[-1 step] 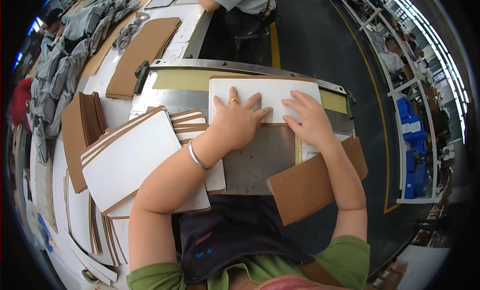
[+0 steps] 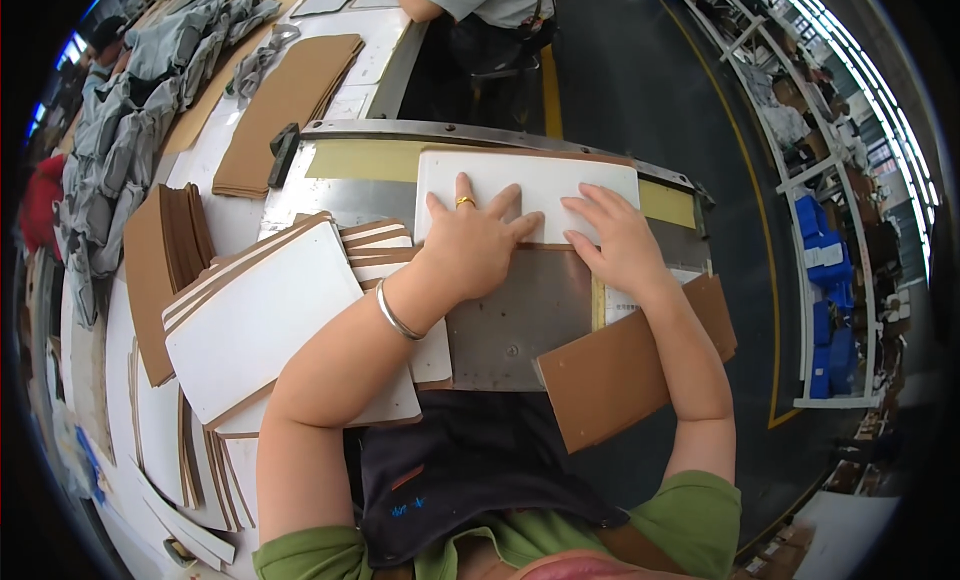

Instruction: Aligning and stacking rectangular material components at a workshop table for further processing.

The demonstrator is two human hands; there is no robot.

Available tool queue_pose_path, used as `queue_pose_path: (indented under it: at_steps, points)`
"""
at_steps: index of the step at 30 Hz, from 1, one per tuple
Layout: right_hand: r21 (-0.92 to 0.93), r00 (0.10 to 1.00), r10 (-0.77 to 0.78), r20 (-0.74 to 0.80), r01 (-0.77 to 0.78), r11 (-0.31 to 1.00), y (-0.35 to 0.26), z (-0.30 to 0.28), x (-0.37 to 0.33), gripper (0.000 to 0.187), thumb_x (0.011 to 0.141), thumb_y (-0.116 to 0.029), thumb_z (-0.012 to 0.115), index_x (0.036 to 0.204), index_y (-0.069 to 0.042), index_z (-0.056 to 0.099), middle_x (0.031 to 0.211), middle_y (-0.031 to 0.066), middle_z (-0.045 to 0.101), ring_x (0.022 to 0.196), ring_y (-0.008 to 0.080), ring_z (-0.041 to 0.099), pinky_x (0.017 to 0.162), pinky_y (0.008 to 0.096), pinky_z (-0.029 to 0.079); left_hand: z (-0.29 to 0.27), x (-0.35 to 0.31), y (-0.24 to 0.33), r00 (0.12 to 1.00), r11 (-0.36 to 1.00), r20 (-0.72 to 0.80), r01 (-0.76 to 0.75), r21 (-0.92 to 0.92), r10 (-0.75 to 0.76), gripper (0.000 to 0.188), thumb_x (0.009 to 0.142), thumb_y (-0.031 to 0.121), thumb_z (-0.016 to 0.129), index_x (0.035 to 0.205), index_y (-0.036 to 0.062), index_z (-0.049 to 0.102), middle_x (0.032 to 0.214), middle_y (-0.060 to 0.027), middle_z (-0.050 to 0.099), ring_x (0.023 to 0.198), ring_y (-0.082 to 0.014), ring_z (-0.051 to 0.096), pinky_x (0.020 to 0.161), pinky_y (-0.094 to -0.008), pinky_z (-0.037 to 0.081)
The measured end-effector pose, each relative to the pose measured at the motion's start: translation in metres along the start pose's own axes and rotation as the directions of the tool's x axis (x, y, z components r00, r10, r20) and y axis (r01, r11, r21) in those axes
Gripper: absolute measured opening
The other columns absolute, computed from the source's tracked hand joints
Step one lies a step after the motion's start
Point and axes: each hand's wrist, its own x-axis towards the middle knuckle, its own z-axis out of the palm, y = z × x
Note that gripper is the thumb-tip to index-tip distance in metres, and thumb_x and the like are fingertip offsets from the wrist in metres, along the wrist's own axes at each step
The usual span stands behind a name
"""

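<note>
My left hand point(image 2: 472, 242) lies on a white board with brown edges point(image 2: 555, 185), its fingers spread and a gold ring on one of them. My right hand point(image 2: 622, 242) rests at the right part of the same board, fingers apart. The board sits on a metal work plate point(image 2: 520, 325), close to a metal rail point(image 2: 480, 135) at its far side. Under my left forearm is a fanned stack of white boards with brown backs point(image 2: 270, 320). Below my right forearm, a few brown boards point(image 2: 605, 380) stick out over the near right corner of the plate.
Brown board stacks stand at the left point(image 2: 150, 280) and further back point(image 2: 290, 115). Grey fabric pieces point(image 2: 130, 130) heap along the far left. Another person point(image 2: 480, 5) sits at the back. Shelving with blue bins point(image 2: 825, 260) lines the right, across a dark floor point(image 2: 640, 90).
</note>
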Motion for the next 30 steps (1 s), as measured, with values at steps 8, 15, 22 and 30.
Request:
queue_pose_path:
  at_steps: [8,15,22,30]
  points:
    - [-0.121,0.994,0.059,0.092,-0.047,0.992,-0.012,0.014,-0.011,0.047,0.087,-0.034,0.064,0.131,-0.018,0.058,0.138,0.0112,0.050,0.125,0.0343,0.045,0.101,0.0489,0.035,-0.001,-0.005,-0.004,1.000,1.000,0.011,0.011,0.019,-0.011,0.044,0.094,0.034,0.056,0.137,0.0324,0.048,0.147,-0.0021,0.041,0.126,-0.0557,0.041,0.091,-0.0682,0.043]
    - [-0.139,0.981,0.118,0.152,-0.097,0.985,-0.010,0.018,-0.012,0.053,0.092,-0.042,0.058,0.141,-0.023,0.048,0.147,0.0096,0.042,0.135,0.0352,0.037,0.104,0.0571,0.029,-0.002,0.000,-0.004,1.000,0.997,-0.003,0.020,0.078,-0.020,0.044,0.095,0.034,0.054,0.139,0.0345,0.046,0.150,-0.0017,0.038,0.127,-0.0557,0.041,0.091,-0.0685,0.043]
    - [-0.224,0.945,0.191,0.267,-0.132,0.966,-0.008,0.018,-0.004,0.054,0.096,-0.042,0.050,0.147,-0.027,0.039,0.154,0.0076,0.032,0.142,0.0346,0.027,0.112,0.0574,0.020,-0.003,0.007,-0.007,0.998,0.997,0.041,0.036,0.061,-0.039,0.046,0.096,0.034,0.052,0.141,0.0365,0.043,0.152,-0.0016,0.036,0.128,-0.0558,0.040,0.092,-0.0692,0.041]
    - [-0.205,0.953,0.169,0.251,-0.118,0.972,-0.008,0.011,0.000,0.053,0.094,-0.040,0.054,0.144,-0.025,0.044,0.152,0.0085,0.035,0.139,0.0337,0.031,0.112,0.0534,0.024,0.000,0.003,-0.009,0.999,0.998,-0.002,0.032,0.056,-0.032,0.047,0.095,0.032,0.054,0.141,0.0370,0.044,0.149,-0.0008,0.039,0.124,-0.0547,0.043,0.090,-0.0696,0.043]
